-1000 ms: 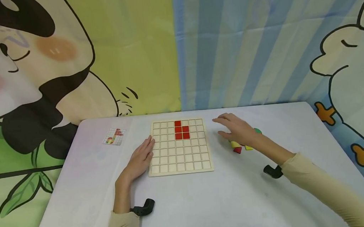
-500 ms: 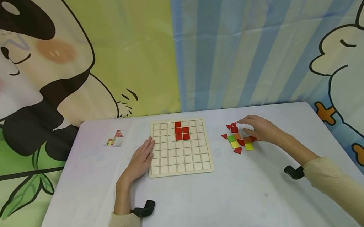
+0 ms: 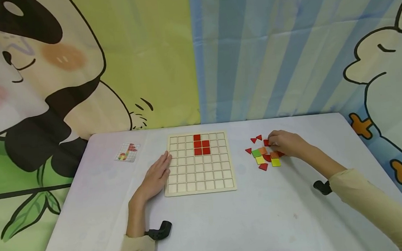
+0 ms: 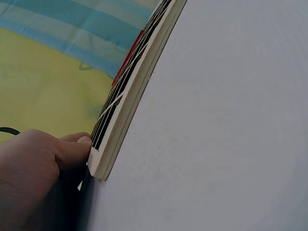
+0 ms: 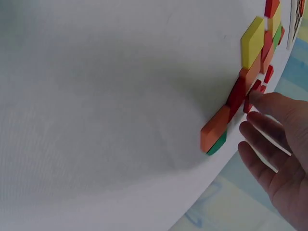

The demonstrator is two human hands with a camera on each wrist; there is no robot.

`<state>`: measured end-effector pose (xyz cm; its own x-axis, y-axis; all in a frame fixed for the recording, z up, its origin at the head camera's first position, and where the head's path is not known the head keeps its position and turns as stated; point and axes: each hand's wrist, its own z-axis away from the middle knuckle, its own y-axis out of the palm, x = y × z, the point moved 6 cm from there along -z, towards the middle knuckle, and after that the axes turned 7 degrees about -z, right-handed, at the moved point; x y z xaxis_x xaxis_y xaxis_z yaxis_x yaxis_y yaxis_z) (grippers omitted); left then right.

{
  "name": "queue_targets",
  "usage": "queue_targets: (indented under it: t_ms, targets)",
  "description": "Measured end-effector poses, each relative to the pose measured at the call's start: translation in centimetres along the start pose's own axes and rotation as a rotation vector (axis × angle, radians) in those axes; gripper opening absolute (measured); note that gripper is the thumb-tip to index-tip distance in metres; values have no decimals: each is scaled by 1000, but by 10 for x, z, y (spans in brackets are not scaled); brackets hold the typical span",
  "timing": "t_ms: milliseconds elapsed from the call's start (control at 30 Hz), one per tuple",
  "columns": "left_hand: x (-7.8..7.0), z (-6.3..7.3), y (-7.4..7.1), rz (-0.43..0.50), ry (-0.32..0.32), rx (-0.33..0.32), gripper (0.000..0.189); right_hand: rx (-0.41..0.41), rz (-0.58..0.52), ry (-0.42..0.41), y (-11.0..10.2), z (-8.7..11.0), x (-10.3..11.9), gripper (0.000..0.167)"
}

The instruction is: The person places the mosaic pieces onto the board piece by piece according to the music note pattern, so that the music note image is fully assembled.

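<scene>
My left hand (image 3: 154, 175) rests along the left edge of a pale wooden grid board (image 3: 187, 176), fingers extended. The left wrist view shows its fingers at a corner of the board (image 4: 126, 113). Red square tiles (image 3: 197, 144) fill several cells near the top of the board. Right of it, my right hand (image 3: 288, 144) pinches a red square tile (image 3: 266, 142) with thumb and fingertips, at the far side of a group of loose tiles. In the right wrist view this red tile (image 5: 251, 98) shows at the thumb tip; the hand hides part of the group.
Around the right hand lie red triangle tiles (image 3: 248, 151), a green tile (image 3: 256, 153), yellow tiles (image 3: 276, 162) and orange ones (image 3: 262, 151). A small pattern card (image 3: 127, 152) lies left of the board. A printed cloth hangs behind the table.
My right hand moved right from beside the board to the loose tiles, then closed on a red square, which has shifted slightly right. The left hand stays at the board's edge.
</scene>
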<state>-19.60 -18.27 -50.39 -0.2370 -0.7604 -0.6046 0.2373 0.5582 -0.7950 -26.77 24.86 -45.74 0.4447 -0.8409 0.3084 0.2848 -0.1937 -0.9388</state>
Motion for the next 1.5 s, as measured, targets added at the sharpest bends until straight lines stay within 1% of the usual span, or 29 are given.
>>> queue_targets:
  t_ms: [67, 133, 233, 300, 400, 433, 500, 567, 667, 767, 833, 933, 1000, 1067, 1300, 1500]
  targets:
    - [0, 0, -1, 1, 0, -2, 55, -2, -10, 22, -1, -2, -4, 12]
    - [1, -1, -1, -1, -1, 0, 55, -2, -11, 30, -2, -2, -7, 16]
    - [1, -1, -2, 0, 1, 1, 55, -30, 5, 19, -9, -3, -5, 25]
    - [1, -2, -3, 3, 2, -1, 55, -78, 11, -22, -18, -4, 1, 30]
    - [1, -1, -3, -2, 4, -4, 55, -155, -20, -92, -33, -7, 23, 32]
    - [1, -1, -3, -4, 3, -3, 55, -174, -31, -131, -35, -9, 33, 33]
    - [1, 0, -3, -5, 2, -1, 55, -185, -52, -202, -36, -14, 55, 35]
    - [0, 1, -2, -7, 3, 1, 55, -171, -61, -261, -31, -21, 77, 36]
    - [-1, 2, -1, 0, 1, -4, 55, -145, -78, -342, -20, -33, 106, 34]
    - [-1, 2, -1, 1, 1, -8, 55, -121, -85, -395, -5, -47, 126, 30]
    - [-1, 2, 0, 3, -3, -10, 55, -107, -66, -411, 6, -57, 133, 29]
    - [0, 1, 1, 0, -7, -9, 55, -96, -6, -424, 20, -69, 138, 25]
    - [0, 1, 1, -6, -7, -9, 54, -94, 27, -427, 26, -74, 139, 25]
    - [1, 1, 2, -10, -9, -9, 54, -95, 36, -436, 29, -78, 139, 23]
    - [2, 1, 0, -2, -10, -6, 55, -90, 37, -508, 31, -83, 146, 21]
    - [0, 1, -1, -3, -9, -9, 55, -109, 86, -522, 31, -84, 152, 16]
